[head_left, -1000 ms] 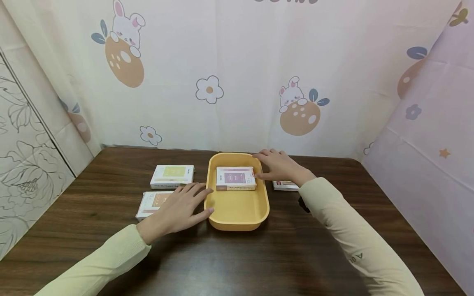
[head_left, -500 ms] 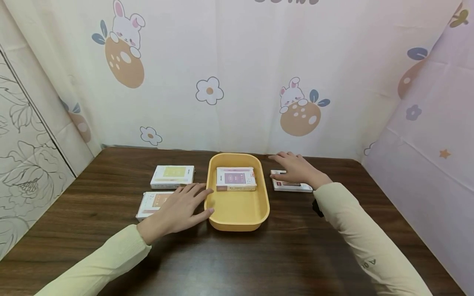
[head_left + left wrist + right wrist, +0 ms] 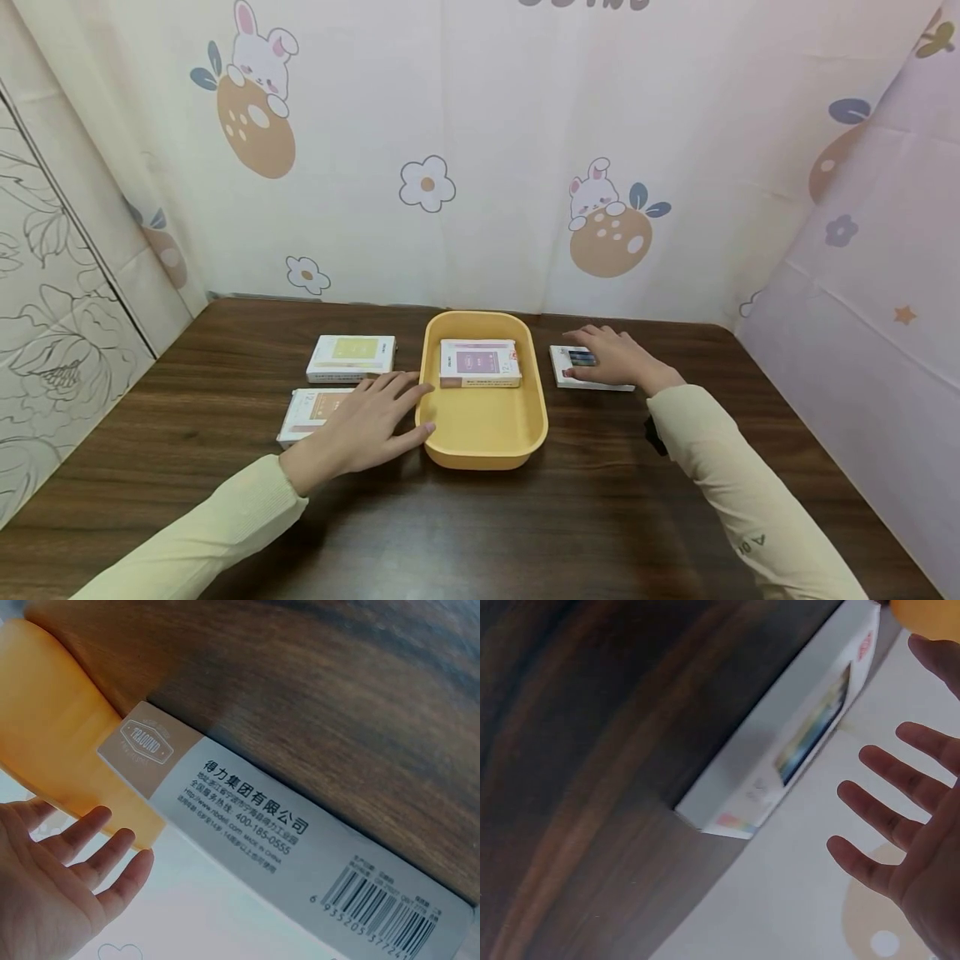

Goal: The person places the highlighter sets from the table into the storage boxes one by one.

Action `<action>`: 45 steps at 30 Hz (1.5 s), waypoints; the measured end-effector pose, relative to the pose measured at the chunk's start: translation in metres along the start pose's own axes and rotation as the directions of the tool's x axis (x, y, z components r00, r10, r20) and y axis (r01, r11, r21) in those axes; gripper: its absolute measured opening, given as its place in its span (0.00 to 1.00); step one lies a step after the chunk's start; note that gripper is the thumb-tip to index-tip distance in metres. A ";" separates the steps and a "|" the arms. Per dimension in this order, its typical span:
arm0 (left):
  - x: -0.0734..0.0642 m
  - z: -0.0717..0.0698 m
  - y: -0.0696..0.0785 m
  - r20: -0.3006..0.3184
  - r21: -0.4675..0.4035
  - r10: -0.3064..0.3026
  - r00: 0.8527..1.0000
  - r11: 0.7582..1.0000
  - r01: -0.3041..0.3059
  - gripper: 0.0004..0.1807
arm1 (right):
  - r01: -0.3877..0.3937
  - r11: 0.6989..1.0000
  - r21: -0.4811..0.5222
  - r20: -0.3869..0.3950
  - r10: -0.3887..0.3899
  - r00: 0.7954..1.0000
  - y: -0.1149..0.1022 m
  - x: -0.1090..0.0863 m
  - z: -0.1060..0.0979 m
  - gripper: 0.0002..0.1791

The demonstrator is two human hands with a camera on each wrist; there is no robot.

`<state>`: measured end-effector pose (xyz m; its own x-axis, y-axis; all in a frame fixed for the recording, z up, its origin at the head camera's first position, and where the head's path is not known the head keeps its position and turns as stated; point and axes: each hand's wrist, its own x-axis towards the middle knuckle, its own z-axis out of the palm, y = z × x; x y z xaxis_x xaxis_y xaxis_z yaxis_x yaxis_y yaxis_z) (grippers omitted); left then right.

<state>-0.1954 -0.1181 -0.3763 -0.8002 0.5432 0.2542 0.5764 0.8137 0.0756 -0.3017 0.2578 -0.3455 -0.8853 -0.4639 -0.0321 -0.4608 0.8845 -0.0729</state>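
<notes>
A yellow tray (image 3: 480, 429) stands mid-table, and a white box with a purple label (image 3: 478, 362) lies in its far part. My left hand (image 3: 358, 429) has its fingers spread at the tray's left rim; whether they touch it is hard to tell. Under that hand, partly hidden, lies a white box with an orange-brown label (image 3: 303, 415), its barcode side showing in the left wrist view. To the tray's right, my right hand (image 3: 618, 360) hovers over a flat white box with a clear window (image 3: 810, 735). Its spread fingers look apart from the box in the right wrist view.
Behind the orange-brown box sits another white box, with a yellow-green label (image 3: 351, 358). The dark wooden table (image 3: 480, 533) ends at a printed curtain (image 3: 510, 100) at the back, with more cloth hanging along both sides.
My right hand has moved from the tray's right rim rightward and down over the windowed box. My left hand, the tray and the boxes keep their places.
</notes>
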 end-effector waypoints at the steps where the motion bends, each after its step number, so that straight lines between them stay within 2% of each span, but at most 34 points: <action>1: 0.000 0.000 0.000 -0.001 0.004 0.002 1.000 1.000 -0.002 0.34 | -0.003 1.000 0.000 0.004 0.003 1.000 0.001 0.000 0.002 0.36; 18: 0.001 -0.001 0.001 -0.020 0.014 0.017 1.000 1.000 -0.017 0.33 | -0.072 0.996 0.046 0.089 0.068 0.994 0.025 -0.002 0.017 0.44; 36: 0.000 0.000 0.000 -0.031 0.009 0.020 0.999 1.000 -0.019 0.34 | -0.080 0.992 0.098 0.144 0.066 0.987 0.031 0.004 0.022 0.48; 45: 0.000 -0.001 0.001 -0.011 0.014 0.006 1.000 1.000 -0.006 0.34 | -0.070 0.992 0.108 0.168 0.051 0.984 0.031 0.005 0.020 0.46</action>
<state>-0.1949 -0.1177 -0.3757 -0.7946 0.5461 0.2652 0.5789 0.8132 0.0601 -0.3192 0.2817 -0.3674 -0.8847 -0.4198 -0.2027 -0.3883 0.9042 -0.1777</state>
